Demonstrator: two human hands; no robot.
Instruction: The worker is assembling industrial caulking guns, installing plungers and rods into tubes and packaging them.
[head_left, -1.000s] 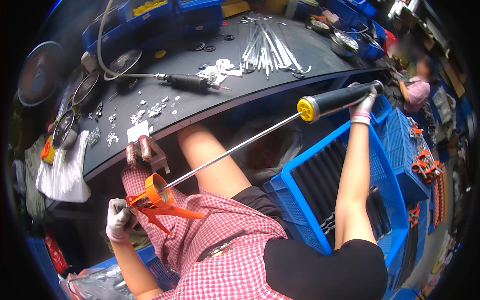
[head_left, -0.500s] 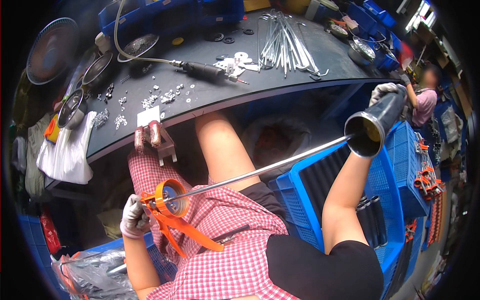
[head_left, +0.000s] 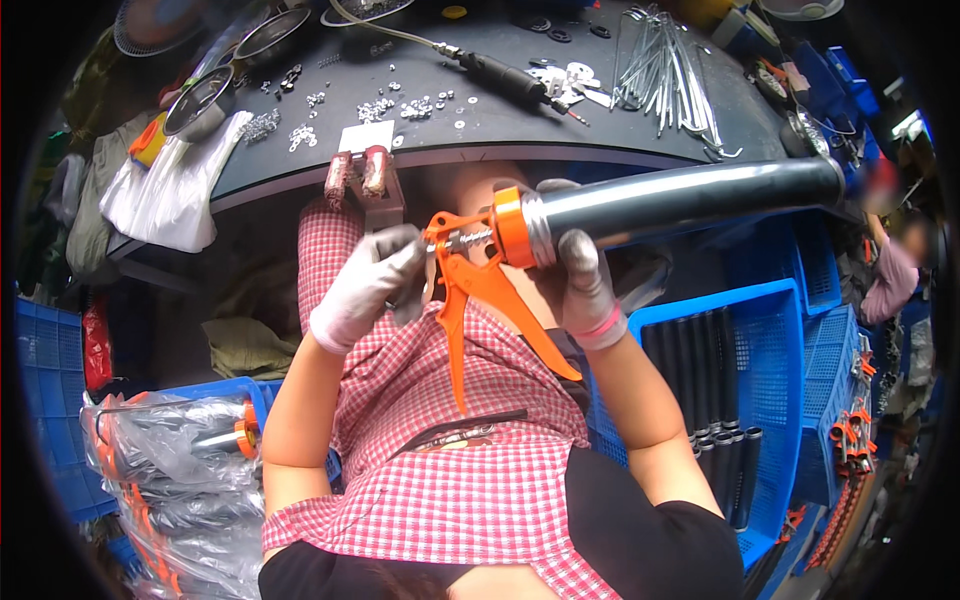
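A caulking gun lies across my lap area, held in the air in front of me. Its orange handle and trigger (head_left: 505, 305) hang downward, and the orange end cap (head_left: 511, 228) meets the threaded metal end of a long black barrel tube (head_left: 690, 198). In a white glove, my left hand (head_left: 368, 285) is closed around the rear of the handle. My right hand (head_left: 588, 285), gloved too, grips the tube just beyond the cap, its thumb in front and other fingers partly hidden behind. The rod that ran between the parts is now out of sight inside the tube.
Past the tube is a dark workbench (head_left: 330, 180) with loose nuts and washers, a power screwdriver (head_left: 505, 80) and a pile of metal rods (head_left: 670, 85). To my right a blue crate (head_left: 640, 325) holds black tubes. Bagged orange guns (head_left: 170, 450) sit at my left.
The tube has come left along the rod and now meets the orange cap. My left hand rose with the handle; my right hand moved from the tube's far part to beside the cap.
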